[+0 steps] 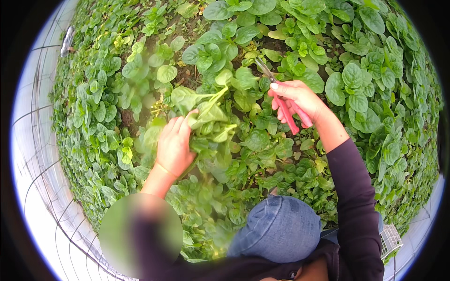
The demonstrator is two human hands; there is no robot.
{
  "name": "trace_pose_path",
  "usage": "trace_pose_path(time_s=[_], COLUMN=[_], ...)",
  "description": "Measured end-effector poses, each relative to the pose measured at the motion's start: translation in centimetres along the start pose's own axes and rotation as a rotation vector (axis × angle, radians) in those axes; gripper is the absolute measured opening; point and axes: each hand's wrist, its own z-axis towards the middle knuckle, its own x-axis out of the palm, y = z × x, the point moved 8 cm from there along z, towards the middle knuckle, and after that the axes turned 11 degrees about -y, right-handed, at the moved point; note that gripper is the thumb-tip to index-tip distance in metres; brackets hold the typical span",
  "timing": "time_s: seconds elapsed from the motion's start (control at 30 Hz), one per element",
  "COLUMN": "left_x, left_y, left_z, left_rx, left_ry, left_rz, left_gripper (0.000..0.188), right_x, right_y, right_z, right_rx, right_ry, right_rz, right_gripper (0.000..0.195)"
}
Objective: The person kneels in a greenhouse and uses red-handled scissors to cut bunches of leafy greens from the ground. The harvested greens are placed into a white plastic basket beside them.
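My left hand (176, 144) grips a bunch of cut leafy greens (211, 116), their pale stem ends pointing up and to the right. To its right, my right hand (293, 100) holds scissors (286, 112) by their pink-red handles, with the metal blades pointing up and left over the growing plants. The blades look slightly apart, and their tips are near some yellowish leaves (251, 52). Broad-leaved green plants (258, 140) grow beneath and between both hands.
Dense leafy plants (358, 84) spread all round, with patches of bare soil (186, 75). My denim-covered knee (281, 228) is at the bottom. A pale plastic crate (389, 240) stands at the lower right. Greenhouse sheeting with thin ribs (38, 140) curves along the left.
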Motion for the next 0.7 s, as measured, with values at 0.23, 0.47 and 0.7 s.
trace_pose_path(time_s=[0.23,0.47,0.7], left_x=[-3.1,-0.1,5.6], left_y=[0.5,1.6,4.8], left_z=[0.5,9.3,13.9], left_rx=[-0.013,0.34,0.381], left_ry=[0.06,0.311,0.571], left_rz=[0.036,0.281,0.186], left_gripper=[0.073,0.053,0.037], right_x=[0.0,5.3,5.2], right_y=[4.4,9.0,6.9], right_z=[3.0,5.7,5.3], right_rx=[-0.053,-0.25,-0.22], right_ry=[-0.126,-0.176,-0.115], right_rz=[-0.246,-0.889,-0.912], right_gripper=[0.054,0.045,0.047])
